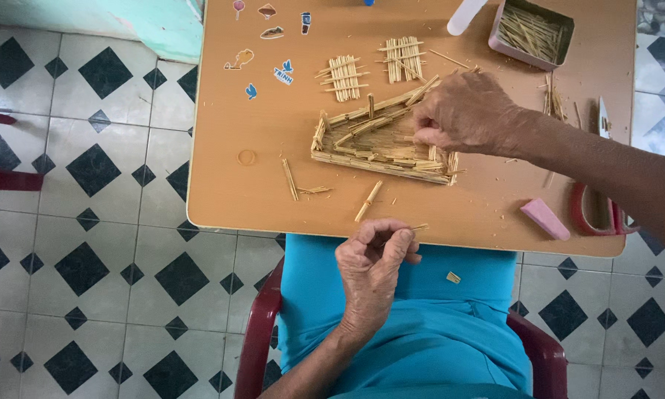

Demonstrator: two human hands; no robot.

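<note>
Stick frame (pixel 380 144), mid-table (pixel 273 192): base and low walls laid, long sides stacked, near end open, so I judge it partly built with walls left to raise. My right hand (pixel 462 114) rests on the frame's right end, fingers pinched on a stick there; my left hand (pixel 373 255) hangs off the table edge over my lap, thumb and forefinger closed on one thin stick (pixel 419 227). Stock unused: two small stick panels (pixel 345 77), loose sticks (pixel 368 201), a tin (pixel 532 33) of more.
</note>
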